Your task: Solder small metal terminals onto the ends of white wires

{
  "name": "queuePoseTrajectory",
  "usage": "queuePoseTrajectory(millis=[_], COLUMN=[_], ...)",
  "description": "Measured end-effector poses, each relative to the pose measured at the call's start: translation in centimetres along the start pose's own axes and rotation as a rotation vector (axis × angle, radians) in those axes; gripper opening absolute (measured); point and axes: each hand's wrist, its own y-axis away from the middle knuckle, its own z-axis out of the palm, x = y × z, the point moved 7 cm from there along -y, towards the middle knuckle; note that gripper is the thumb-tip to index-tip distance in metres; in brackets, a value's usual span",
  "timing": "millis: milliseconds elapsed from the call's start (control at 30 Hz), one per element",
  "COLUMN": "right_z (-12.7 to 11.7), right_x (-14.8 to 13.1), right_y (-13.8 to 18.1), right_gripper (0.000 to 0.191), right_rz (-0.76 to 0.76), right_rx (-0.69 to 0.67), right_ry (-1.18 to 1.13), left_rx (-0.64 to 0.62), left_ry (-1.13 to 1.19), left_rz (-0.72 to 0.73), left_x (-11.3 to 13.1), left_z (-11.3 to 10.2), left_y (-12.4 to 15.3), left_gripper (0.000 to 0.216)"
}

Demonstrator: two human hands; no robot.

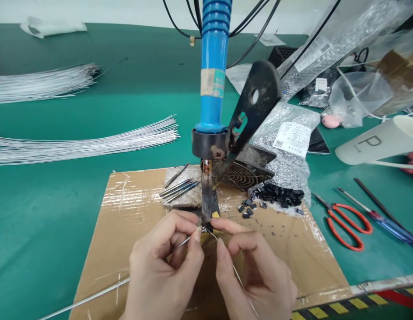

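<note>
A blue-handled soldering iron (211, 106) stands upright in a black clamp, its tip pointing down between my hands. My left hand (166, 262) is closed in a pinch on a thin silvery-white wire (89, 298), which trails out to the lower left. The wire's end lies just under the iron's tip, partly hidden by my fingertips. My right hand (256, 266) is closed around a thin strand of solder wire (238, 278). That strand bends up toward the tip, and my right index finger reaches close beside it. Small detail at the joint is hidden.
Both hands are over a taped cardboard sheet (106, 249). Loose black pieces (248, 208) lie right of the iron, near a fan (246, 173). Spare tips (178, 189) rest behind my left hand. Orange-handled pliers (349, 222) and a screwdriver (386, 224) lie right; wire bundles (93, 144) left.
</note>
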Motion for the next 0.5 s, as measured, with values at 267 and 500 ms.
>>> queuePoseTrajectory(millis=[267, 500], right_z=[-0.10, -0.04], right_x=[-0.20, 0.01], right_y=[0.01, 0.10], right_gripper=[0.019, 0.018], right_rz=[-0.001, 0.029], right_rx=[0.024, 0.029], right_ry=[0.032, 0.016], left_rx=[0.037, -0.073], left_ry=[0.036, 0.017], left_rz=[-0.049, -0.039], left_x=[0.13, -0.39], left_z=[-0.02, 0.26], left_y=[-0.08, -0.09], left_gripper=[0.013, 0.012])
